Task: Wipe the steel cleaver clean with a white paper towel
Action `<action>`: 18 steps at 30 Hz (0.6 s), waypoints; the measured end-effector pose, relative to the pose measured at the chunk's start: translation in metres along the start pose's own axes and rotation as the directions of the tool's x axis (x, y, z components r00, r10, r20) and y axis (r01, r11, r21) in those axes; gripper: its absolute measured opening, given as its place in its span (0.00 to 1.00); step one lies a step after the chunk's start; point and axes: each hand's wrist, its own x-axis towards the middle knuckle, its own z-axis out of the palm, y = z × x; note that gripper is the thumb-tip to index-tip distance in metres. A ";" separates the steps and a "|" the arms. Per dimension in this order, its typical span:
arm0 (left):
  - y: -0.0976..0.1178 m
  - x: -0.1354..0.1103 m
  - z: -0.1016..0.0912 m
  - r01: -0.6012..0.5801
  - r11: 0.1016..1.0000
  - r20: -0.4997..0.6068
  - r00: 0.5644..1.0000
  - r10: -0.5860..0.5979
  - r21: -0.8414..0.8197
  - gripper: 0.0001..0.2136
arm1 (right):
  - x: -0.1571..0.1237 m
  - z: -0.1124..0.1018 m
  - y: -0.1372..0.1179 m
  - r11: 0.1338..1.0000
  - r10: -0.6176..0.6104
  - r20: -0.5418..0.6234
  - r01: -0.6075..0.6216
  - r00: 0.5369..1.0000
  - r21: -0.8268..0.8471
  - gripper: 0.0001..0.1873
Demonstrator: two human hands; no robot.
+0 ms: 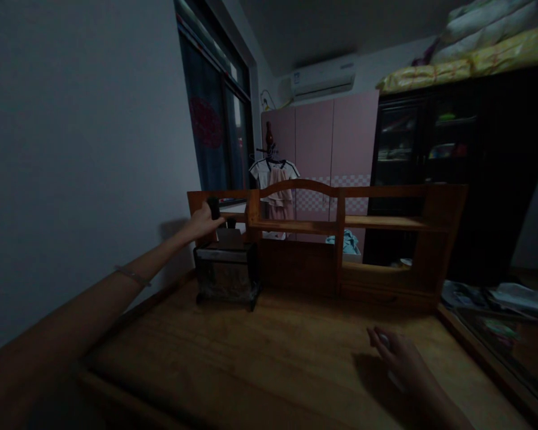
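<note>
My left hand (201, 224) reaches out at the far left of the desk, its fingers closed round a black handle (213, 208). It is over a dark rack (224, 275) with a metal frame, which looks like a knife holder. A flat grey blade-like plate (231, 239) stands up from the rack's top, with another dark handle beside it. I cannot tell which handle the plate belongs to. My right hand (401, 355) hovers low over the desk on the right, fingers curled. Something small and pale shows at its fingers, too dim to name.
The wooden desk (269, 352) carries a shelf unit (296, 226) along its back edge. A wall (85, 149) rises close on the left. Papers (520, 298) lie on a surface to the right. Pink wardrobes (314, 137) and hanging clothes (275, 179) stand behind.
</note>
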 end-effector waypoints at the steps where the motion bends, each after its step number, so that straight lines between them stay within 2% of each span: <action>1: -0.001 -0.002 0.004 0.010 1.000 0.001 1.000 -0.010 0.003 0.29 | 0.000 0.001 0.001 1.000 -0.003 0.029 0.003 1.000 0.015 0.27; 3: -0.004 -0.007 0.012 0.027 1.000 0.013 1.000 -0.027 0.007 0.27 | 0.001 0.002 0.005 0.999 -0.011 0.105 0.006 0.994 0.047 0.27; 7: -0.004 -0.021 0.029 0.033 0.999 0.057 0.998 -0.033 -0.008 0.25 | 0.002 0.005 0.011 0.999 -0.015 0.151 0.010 0.988 0.033 0.26; 13: -0.005 -0.041 0.045 0.054 0.998 0.085 0.995 -0.050 -0.041 0.26 | 0.001 0.004 0.010 0.999 -0.033 0.128 0.027 0.991 0.043 0.26; 18: -0.009 -0.045 0.051 0.061 0.998 0.096 0.994 -0.058 -0.031 0.24 | 0.001 0.002 0.006 0.999 -0.028 0.117 0.022 0.993 0.047 0.27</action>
